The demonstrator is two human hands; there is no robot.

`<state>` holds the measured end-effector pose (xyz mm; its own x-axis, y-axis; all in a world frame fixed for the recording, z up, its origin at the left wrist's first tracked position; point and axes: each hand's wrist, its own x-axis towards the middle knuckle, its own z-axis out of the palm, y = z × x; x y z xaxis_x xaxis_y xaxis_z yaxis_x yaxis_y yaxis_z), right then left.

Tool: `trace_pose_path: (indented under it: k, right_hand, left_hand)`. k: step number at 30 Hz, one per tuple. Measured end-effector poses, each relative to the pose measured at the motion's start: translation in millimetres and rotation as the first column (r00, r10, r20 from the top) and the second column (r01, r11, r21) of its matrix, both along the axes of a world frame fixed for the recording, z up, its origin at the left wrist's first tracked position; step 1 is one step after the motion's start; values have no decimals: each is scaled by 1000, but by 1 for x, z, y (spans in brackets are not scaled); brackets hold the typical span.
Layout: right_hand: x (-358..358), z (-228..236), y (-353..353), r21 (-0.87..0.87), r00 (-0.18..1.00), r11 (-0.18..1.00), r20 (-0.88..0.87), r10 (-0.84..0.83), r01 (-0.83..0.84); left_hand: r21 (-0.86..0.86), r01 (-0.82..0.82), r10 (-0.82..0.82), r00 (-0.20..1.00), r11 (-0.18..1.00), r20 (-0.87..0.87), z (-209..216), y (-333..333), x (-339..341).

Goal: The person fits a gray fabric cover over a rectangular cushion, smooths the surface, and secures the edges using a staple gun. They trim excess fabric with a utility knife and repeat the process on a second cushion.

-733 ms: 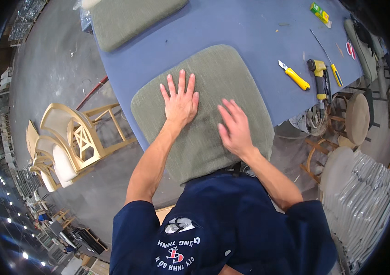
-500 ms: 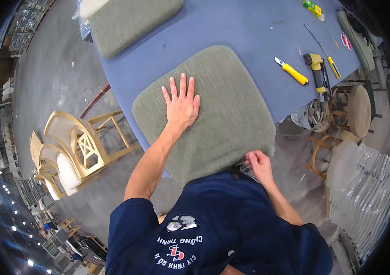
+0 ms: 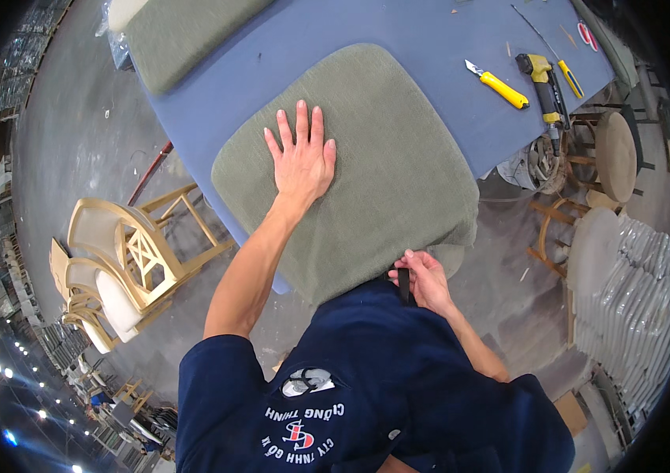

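Observation:
A seat cushion covered in grey-green fabric (image 3: 382, 165) lies on the blue-topped table, its near edge against my body. My left hand (image 3: 303, 167) presses flat on the cushion's left part, fingers spread. At the near right edge, my right hand (image 3: 425, 282) is closed, thumb and fingers pinching a narrow black strap (image 3: 404, 285) that hangs in front of my dark shirt. Where the strap's upper end goes is hidden by the cushion. Beside that hand, a loose flap of the cover (image 3: 449, 258) hangs below the cushion's edge.
On the blue table (image 3: 421, 47) lie a yellow utility knife (image 3: 504, 90), a yellow-and-black staple gun (image 3: 543, 87), a yellow-handled long-shafted tool (image 3: 570, 80) and red-handled scissors (image 3: 587, 35). Another green cushion (image 3: 185, 39) is at far left. Wooden chairs (image 3: 126, 244) stand left, round-seated stools (image 3: 617, 158) right.
My right hand has moved left along the cushion's near edge and now pinches the black strap, which was not visible before. My left hand stays flat on the cushion. The view has shifted slightly.

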<state>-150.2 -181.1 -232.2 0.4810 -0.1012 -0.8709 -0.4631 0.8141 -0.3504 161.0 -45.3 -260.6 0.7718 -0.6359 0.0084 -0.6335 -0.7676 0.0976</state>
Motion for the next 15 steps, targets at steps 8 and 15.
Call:
trace_pose_path:
  k: [8, 15]
  right_hand:
    - [-4, 0, 0, -83, 995, 992, 19, -94, 95]
    - [-1, 17, -6, 50, 988, 987, -22, -154, 155]
  left_hand:
    - [24, -27, 27, 1000, 999, -6, 2, -1, 0]
    - [16, -18, 18, 1000, 1000, 16, 1, 0, -2]
